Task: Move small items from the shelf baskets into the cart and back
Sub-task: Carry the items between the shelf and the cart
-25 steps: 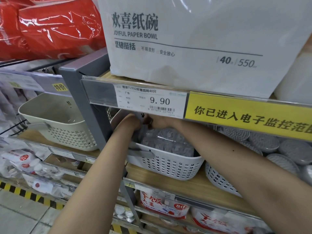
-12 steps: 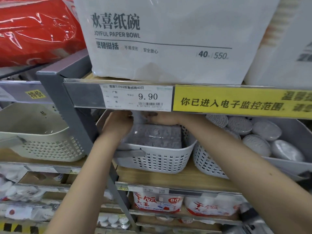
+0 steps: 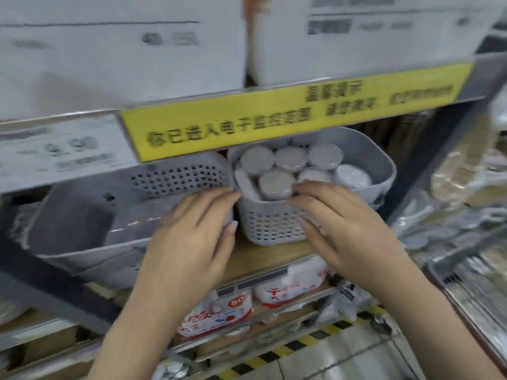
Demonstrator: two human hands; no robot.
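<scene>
A grey perforated basket (image 3: 274, 223) on the wooden shelf holds several round, flat, plastic-wrapped packs (image 3: 275, 183). My left hand (image 3: 192, 234) is spread in front of the basket's left corner, fingertips at its rim, holding nothing. My right hand (image 3: 337, 223) reaches in from the right, its fingertips at the front rim beside one round pack. A second grey basket (image 3: 82, 229) to the left holds a flat wrapped pack. The view is motion-blurred.
A yellow notice strip (image 3: 288, 116) and price label (image 3: 63, 149) front the low shelf above, which carries white boxes (image 3: 123, 50). Red-and-white packs (image 3: 219, 311) fill the shelf below. A metal wire rack (image 3: 472, 286) stands at the right, above striped floor tape (image 3: 301, 341).
Both hands have come out of the left basket and moved right to the basket of round packs. The view has swung right and blurred.
</scene>
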